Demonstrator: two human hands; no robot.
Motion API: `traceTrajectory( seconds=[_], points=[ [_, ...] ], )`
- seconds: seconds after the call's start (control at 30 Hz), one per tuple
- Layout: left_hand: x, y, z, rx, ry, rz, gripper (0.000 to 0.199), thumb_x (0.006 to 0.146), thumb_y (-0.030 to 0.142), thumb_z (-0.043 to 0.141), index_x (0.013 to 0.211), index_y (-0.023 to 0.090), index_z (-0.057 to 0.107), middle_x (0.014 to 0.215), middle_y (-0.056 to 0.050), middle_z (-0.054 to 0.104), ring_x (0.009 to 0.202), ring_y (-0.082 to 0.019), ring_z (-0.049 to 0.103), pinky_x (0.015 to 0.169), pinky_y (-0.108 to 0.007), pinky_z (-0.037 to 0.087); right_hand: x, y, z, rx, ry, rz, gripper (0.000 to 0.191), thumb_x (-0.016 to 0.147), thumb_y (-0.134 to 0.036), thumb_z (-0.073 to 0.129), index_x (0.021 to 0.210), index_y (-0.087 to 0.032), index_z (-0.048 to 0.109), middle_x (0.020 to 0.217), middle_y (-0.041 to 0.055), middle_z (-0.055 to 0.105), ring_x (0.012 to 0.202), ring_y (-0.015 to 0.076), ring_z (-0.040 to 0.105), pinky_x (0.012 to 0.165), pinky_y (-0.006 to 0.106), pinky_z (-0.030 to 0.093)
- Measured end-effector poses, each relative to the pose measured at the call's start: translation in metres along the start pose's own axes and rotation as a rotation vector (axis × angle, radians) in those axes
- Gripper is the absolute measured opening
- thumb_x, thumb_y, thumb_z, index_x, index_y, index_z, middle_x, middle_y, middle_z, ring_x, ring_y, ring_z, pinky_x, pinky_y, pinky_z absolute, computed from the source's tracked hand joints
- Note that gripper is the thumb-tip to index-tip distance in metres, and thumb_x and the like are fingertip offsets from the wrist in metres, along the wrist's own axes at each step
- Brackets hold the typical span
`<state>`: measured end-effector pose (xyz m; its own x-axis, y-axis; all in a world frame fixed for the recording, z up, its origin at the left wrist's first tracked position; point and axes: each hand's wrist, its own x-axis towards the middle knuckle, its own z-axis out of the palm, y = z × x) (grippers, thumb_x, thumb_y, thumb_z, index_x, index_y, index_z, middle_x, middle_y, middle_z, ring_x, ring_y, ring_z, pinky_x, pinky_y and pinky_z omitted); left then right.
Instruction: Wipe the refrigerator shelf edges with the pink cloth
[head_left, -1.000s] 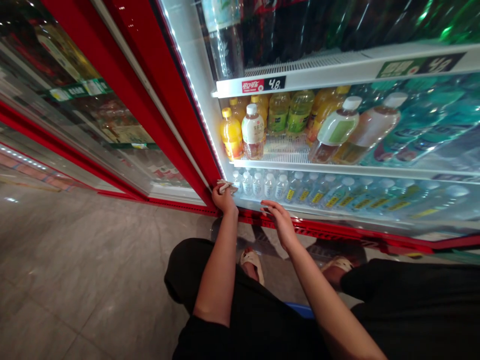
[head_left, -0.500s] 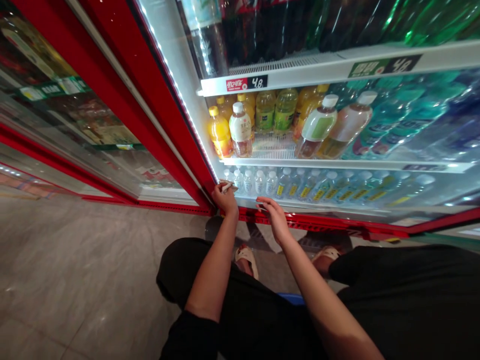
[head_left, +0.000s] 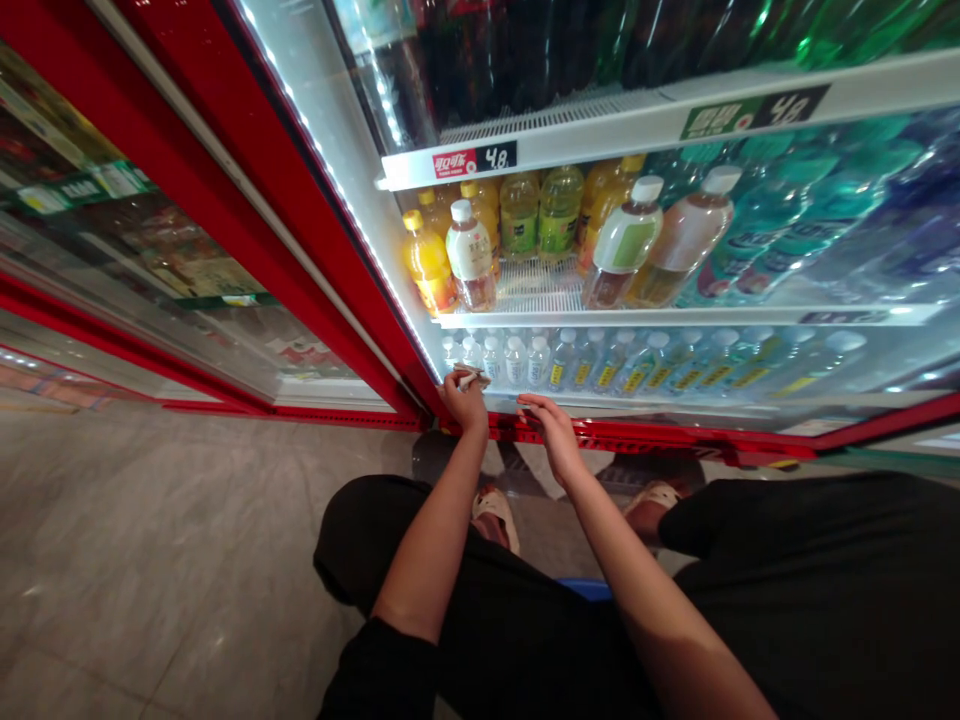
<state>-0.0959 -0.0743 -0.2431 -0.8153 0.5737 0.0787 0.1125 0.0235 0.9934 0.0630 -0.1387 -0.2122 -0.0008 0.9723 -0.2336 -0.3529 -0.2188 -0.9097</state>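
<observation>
My left hand (head_left: 463,404) is closed on a small folded whitish cloth (head_left: 473,377), low at the left corner of the drinks fridge, in front of the bottom row. My right hand (head_left: 553,428) is held near the fridge's red bottom frame (head_left: 637,440), fingers stretched out and holding nothing; whether it touches the glass I cannot tell. Behind the hands stand several small clear water bottles (head_left: 514,360). On the shelf above them are an orange juice bottle (head_left: 429,265) and a white-labelled tea bottle (head_left: 472,262).
A red door post (head_left: 300,230) rises at the left, with another glass-fronted cabinet beyond it. Price tags (head_left: 474,160) line the upper white shelf edge. Below are my knees in dark cloth, light shoes (head_left: 495,518), a bit of something blue (head_left: 586,589) and grey floor tiles (head_left: 225,540).
My left hand has moved a little to the right with the cloth, away from the corner post. My right hand is nearly where it was. The view has shifted slightly.
</observation>
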Motion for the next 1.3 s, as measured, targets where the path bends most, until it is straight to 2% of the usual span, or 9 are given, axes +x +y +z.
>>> traceTrajectory(
  seconds=[0.2, 0.43, 0.63, 0.73, 0.83, 0.9, 1.0, 1.07, 1.3],
  points=[
    [-0.007, -0.009, 0.007, -0.036, -0.054, -0.053, 0.024, 0.073, 0.006, 0.080, 0.084, 0.021, 0.064, 0.089, 0.001, 0.065, 0.089, -0.016, 0.069, 0.085, -0.030, 0.059, -0.001, 0.002, 0.000, -0.007, -0.008, 0.011, 0.033, 0.071, -0.048, 0.081, 0.097, -0.028, 0.083, 0.109, 0.0038, 0.083, 0.100, 0.0258, 0.076, 0.100, 0.043, 0.057],
    [-0.007, -0.005, 0.011, -0.094, -0.089, -0.082, 0.023, 0.079, 0.012, 0.081, 0.094, 0.022, 0.068, 0.100, 0.000, 0.069, 0.096, -0.015, 0.070, 0.089, -0.027, 0.058, 0.008, 0.003, -0.010, 0.012, 0.036, 0.010, 0.032, 0.071, -0.049, 0.080, 0.095, -0.028, 0.081, 0.107, 0.0037, 0.083, 0.099, 0.0251, 0.076, 0.100, 0.043, 0.057],
    [-0.018, -0.023, 0.020, -0.143, -0.158, -0.242, 0.023, 0.087, 0.019, 0.084, 0.103, 0.020, 0.067, 0.094, 0.001, 0.071, 0.088, -0.014, 0.071, 0.088, -0.030, 0.060, 0.007, 0.011, -0.008, 0.013, 0.037, 0.027, 0.031, 0.070, -0.046, 0.080, 0.095, -0.028, 0.082, 0.105, 0.0029, 0.083, 0.098, 0.0252, 0.075, 0.099, 0.043, 0.058],
    [-0.021, -0.030, 0.025, -0.172, -0.212, -0.341, 0.032, 0.098, 0.034, 0.077, 0.124, 0.018, 0.068, 0.117, -0.007, 0.074, 0.102, -0.020, 0.073, 0.092, -0.040, 0.063, 0.010, 0.014, -0.007, 0.011, 0.052, 0.027, 0.032, 0.069, -0.043, 0.080, 0.097, -0.028, 0.081, 0.108, 0.0030, 0.082, 0.100, 0.0242, 0.074, 0.099, 0.042, 0.058],
    [-0.020, -0.034, 0.027, -0.199, -0.256, -0.407, 0.043, 0.103, 0.044, 0.071, 0.138, 0.019, 0.065, 0.139, -0.011, 0.068, 0.117, -0.026, 0.071, 0.098, -0.049, 0.064, 0.017, 0.018, -0.003, 0.030, 0.070, 0.037, 0.037, 0.066, -0.040, 0.081, 0.101, -0.028, 0.079, 0.114, 0.0028, 0.080, 0.102, 0.0218, 0.074, 0.100, 0.041, 0.058],
    [-0.018, -0.034, 0.027, -0.216, -0.268, -0.426, 0.040, 0.101, 0.041, 0.075, 0.133, 0.018, 0.067, 0.130, -0.010, 0.072, 0.110, -0.023, 0.073, 0.095, -0.045, 0.064, 0.023, 0.021, 0.003, 0.056, 0.070, 0.061, 0.041, 0.065, -0.038, 0.083, 0.104, -0.028, 0.078, 0.114, 0.0023, 0.080, 0.099, 0.0200, 0.074, 0.098, 0.039, 0.060],
    [-0.017, -0.033, 0.023, -0.238, -0.273, -0.420, 0.033, 0.090, 0.031, 0.085, 0.116, 0.016, 0.070, 0.100, -0.004, 0.077, 0.087, -0.017, 0.075, 0.087, -0.036, 0.063, 0.032, 0.024, 0.017, 0.105, 0.049, 0.107, 0.041, 0.066, -0.037, 0.084, 0.106, -0.029, 0.078, 0.108, 0.0009, 0.080, 0.096, 0.0186, 0.075, 0.093, 0.036, 0.063],
    [-0.017, -0.032, 0.020, -0.245, -0.281, -0.400, 0.030, 0.084, 0.027, 0.087, 0.107, 0.017, 0.071, 0.089, -0.002, 0.076, 0.079, -0.015, 0.074, 0.084, -0.033, 0.061, 0.039, 0.026, 0.028, 0.139, 0.041, 0.130, 0.037, 0.068, -0.036, 0.085, 0.104, -0.030, 0.078, 0.102, 0.0000, 0.081, 0.096, 0.0189, 0.076, 0.091, 0.035, 0.065],
    [-0.018, -0.022, 0.005, -0.141, -0.309, -0.237, 0.022, 0.078, 0.019, 0.085, 0.096, 0.019, 0.073, 0.090, -0.003, 0.076, 0.086, -0.018, 0.074, 0.092, -0.036, 0.060, 0.059, 0.041, 0.057, 0.221, 0.062, 0.196, 0.017, 0.076, -0.033, 0.085, 0.089, -0.029, 0.075, 0.087, 0.0002, 0.080, 0.089, 0.0204, 0.076, 0.082, 0.033, 0.065]
  ],
)
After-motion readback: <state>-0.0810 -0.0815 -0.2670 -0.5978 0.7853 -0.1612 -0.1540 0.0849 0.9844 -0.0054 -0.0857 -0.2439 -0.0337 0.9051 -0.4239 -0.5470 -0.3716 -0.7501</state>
